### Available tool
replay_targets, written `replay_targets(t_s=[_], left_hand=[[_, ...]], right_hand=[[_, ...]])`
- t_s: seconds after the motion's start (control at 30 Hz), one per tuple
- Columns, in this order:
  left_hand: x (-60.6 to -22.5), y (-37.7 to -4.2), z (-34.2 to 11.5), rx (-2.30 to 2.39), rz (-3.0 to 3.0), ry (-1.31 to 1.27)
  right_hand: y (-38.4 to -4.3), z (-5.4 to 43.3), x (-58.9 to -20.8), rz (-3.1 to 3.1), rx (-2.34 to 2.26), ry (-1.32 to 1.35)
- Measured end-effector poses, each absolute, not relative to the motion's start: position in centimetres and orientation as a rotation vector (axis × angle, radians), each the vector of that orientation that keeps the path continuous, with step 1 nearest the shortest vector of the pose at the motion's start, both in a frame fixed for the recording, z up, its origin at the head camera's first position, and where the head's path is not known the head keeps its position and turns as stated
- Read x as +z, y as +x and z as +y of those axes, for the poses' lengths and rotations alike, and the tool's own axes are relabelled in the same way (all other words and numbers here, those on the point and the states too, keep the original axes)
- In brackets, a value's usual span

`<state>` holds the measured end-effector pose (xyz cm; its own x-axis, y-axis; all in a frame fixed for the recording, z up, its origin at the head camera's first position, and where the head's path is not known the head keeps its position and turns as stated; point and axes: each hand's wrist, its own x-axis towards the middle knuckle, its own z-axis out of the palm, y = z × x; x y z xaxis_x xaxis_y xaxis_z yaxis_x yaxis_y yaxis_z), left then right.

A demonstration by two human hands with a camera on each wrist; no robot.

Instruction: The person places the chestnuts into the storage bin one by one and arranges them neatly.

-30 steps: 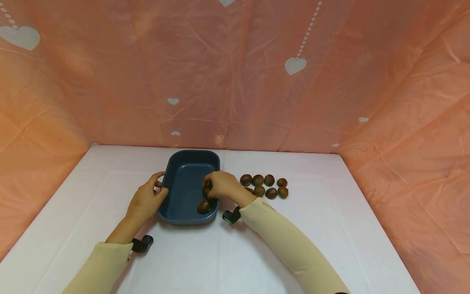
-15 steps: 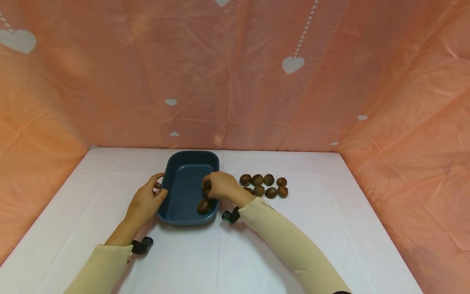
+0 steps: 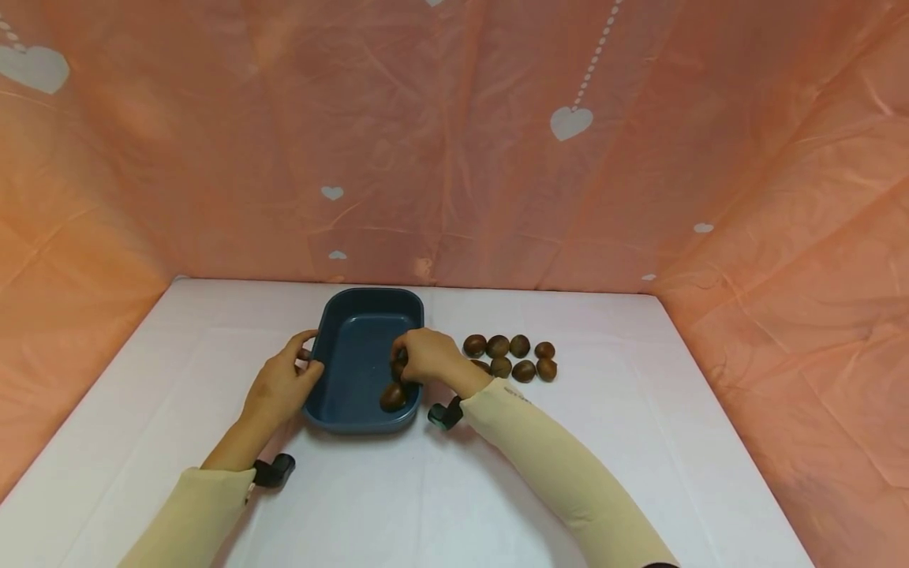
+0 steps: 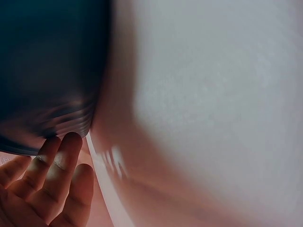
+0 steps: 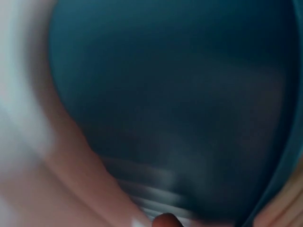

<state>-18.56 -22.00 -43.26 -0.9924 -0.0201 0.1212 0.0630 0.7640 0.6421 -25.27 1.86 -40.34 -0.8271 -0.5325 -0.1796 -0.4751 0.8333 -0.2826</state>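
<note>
Chestnut (image 3: 398, 368) pinched beneath right hand (image 3: 429, 355), inside tray (image 3: 355, 367), left hand (image 3: 279, 384) loose against its side

I found the head view bright; both wrist views were dimmer, partly blurred, with shadow beside the blue tray (image 4: 47, 56).

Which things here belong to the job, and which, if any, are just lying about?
Part of the job:
blue tray, left fingers at its side
held nut, in the right fingers
second nut, inside the tray
loose nuts outside it

Surroundings only:
white cloth
orange heart-print drape
black wrist devices
</note>
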Motion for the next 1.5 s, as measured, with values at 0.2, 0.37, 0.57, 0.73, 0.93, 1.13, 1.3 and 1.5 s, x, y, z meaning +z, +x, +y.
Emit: replay_targets(t_s=[0.2,0.37,0.57,0.73,0.93,1.13,1.3,1.5], left_hand=[[-43.1,-18.5,-21.9,-1.041,-2.832,-0.046],[-43.2,-18.5,-21.9,-1.039,-2.834,-0.037],[-43.4,-18.5,-22.0,-1.038,-2.827,-0.040],[-43.5,-18.6,-22.0,-1.042,-2.826,-0.043],[-43.5,-18.6,-22.1,-1.040,-2.821,-0.045],[-43.5,-18.5,-22.2,-1.035,-2.814,-0.043],[-43.6,-18.6,-22.2,-1.039,-2.804,-0.045],[-43.5,-18.7,-22.3,-1.044,-2.817,-0.046]], right_hand=[[-25.4,1.8,-40.4,2.772,-0.319,-0.776],[-25.3,1.9,-40.6,2.795,-0.292,-0.835],[-25.2,2.5,-40.4,2.833,-0.342,-0.930],[-24.9,3.6,-39.7,2.828,-0.505,-0.944],[-24.6,5.3,-38.8,2.814,-0.674,-0.946],[-24.3,6.9,-38.1,2.820,-0.744,-0.971],[-24.2,8.1,-37.8,2.806,-0.789,-0.957],[-24.2,9.5,-37.9,2.829,-0.752,-0.928]])
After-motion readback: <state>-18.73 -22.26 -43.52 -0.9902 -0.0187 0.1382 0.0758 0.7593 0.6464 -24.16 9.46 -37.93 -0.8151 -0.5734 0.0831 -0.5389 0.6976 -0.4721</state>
